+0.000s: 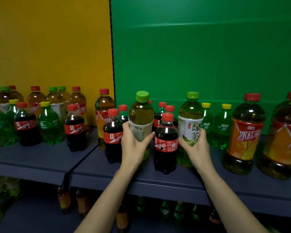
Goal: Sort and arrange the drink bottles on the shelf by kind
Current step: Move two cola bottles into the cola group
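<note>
Head view: left green tea bottle, mid-shelf, gripped by my left hand; right green tea bottle at its 3 o'clock, gripped by my right hand. Cola bottle between them on the blue shelf; iced red tea bottles farther at 3 o'clock.

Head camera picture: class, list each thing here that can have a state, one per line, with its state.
Left hand, gripping left green tea bottle.
Right hand, gripping right green tea bottle.
Left green tea bottle, upright, capped.
Right green tea bottle, upright, capped.
Cola bottle between them, upright, capped, not gripped.
Iced tea bottle at right, upright, capped.
</note>
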Available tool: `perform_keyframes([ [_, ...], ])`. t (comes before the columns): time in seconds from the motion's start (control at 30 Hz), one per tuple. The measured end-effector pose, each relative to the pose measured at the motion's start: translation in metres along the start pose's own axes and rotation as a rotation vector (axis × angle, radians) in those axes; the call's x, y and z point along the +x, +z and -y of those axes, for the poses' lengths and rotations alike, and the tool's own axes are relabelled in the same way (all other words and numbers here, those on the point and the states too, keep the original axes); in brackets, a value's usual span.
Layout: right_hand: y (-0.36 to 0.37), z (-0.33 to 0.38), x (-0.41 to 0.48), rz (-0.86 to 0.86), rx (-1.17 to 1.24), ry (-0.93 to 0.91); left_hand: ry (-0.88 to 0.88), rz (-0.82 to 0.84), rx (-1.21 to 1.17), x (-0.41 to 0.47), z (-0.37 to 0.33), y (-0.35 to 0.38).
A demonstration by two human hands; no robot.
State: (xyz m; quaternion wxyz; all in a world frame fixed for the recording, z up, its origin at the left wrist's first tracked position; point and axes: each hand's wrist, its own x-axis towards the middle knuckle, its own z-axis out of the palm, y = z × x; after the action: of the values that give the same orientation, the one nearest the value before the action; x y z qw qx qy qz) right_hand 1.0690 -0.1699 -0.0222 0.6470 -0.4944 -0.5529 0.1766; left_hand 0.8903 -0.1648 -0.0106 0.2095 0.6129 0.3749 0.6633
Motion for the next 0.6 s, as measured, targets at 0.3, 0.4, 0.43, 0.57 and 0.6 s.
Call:
perform_keyframes([
  [0.3, -0.033, 0.032, -0.02, -0.102, -0.027, -0.097, 0.21, -0.108, -0.008, -0.002, -0.032, -0.021],
  [0.4, -0.043, 0.052, -0.03, -0.101, -0.026, -0.146, 0.187, -0.105, -0.048, -0.003, -0.039, -0.035],
  [0.43, -0.045, 0.058, -0.033, -0.091, -0.018, -0.159, 0.161, -0.108, -0.067, -0.004, -0.041, -0.041],
  [0.57, -0.04, 0.082, -0.046, -0.013, 0.04, -0.145, 0.059, -0.098, -0.123, -0.007, -0.042, -0.069],
  [0.6, -0.035, 0.088, -0.048, 0.017, 0.06, -0.132, 0.041, -0.1, -0.122, -0.009, -0.041, -0.078],
])
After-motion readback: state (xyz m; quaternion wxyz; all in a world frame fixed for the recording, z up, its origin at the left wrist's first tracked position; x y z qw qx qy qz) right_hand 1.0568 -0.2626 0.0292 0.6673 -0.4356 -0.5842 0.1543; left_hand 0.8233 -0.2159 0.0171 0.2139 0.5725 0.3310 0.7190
